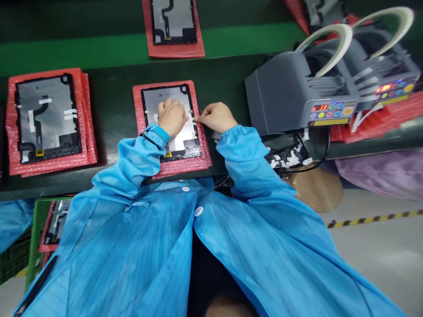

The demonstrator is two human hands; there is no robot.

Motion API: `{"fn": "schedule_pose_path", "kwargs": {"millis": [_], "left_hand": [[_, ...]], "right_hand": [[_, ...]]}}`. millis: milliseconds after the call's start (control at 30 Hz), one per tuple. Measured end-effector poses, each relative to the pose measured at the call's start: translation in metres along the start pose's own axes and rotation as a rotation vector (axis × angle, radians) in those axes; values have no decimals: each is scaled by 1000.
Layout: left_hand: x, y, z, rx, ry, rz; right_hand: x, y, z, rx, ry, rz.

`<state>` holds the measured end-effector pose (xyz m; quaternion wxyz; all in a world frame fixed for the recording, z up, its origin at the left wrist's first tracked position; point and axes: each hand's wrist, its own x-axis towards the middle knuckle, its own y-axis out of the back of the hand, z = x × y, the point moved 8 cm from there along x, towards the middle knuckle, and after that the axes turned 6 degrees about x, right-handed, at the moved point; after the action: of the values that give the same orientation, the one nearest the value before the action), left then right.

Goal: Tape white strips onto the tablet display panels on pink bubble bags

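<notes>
A tablet display panel point(152, 97) with a grey back and black frame lies on red bubble-wrap bags point(180, 166) in front of me. My left hand point(171, 117) rests over its middle, fingers curled and closed, their tips near the right edge; whatever they hold is hidden. At that same edge my right hand point(218, 117) is closed in a pinch, thumb and forefinger touching the frame. Anything between those fingertips is too small to make out. White tape pieces show on the panel near my left hand.
On the left, another panel point(56, 119) sits on stacked red bubble wrap; a further panel point(176, 20) lies at the back. Two grey tape dispensers point(280, 97) with white tape rolls stand right. A green crate point(35, 233) is at lower left. Tape scraps point(291, 156) hang by the table edge.
</notes>
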<state>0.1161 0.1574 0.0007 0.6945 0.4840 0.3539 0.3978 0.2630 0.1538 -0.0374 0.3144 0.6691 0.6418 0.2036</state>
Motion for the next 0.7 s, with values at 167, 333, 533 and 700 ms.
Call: {"fn": "schedule_pose_path", "kwargs": {"millis": [167,333,533,700], "left_hand": [[0,-1,-2,-45,16,38],[-3,4,-8,-37,39,56],[-59,44,-94,12,425,202],[-85,23,-113,41,463,23]], "right_hand": [[-40,-4,-25,-42,242,156],[-53,-18,-28,-79,237,169],[-29,1,-20,-67,60,181],[-23,-11,-29,-141,-5,124]]}}
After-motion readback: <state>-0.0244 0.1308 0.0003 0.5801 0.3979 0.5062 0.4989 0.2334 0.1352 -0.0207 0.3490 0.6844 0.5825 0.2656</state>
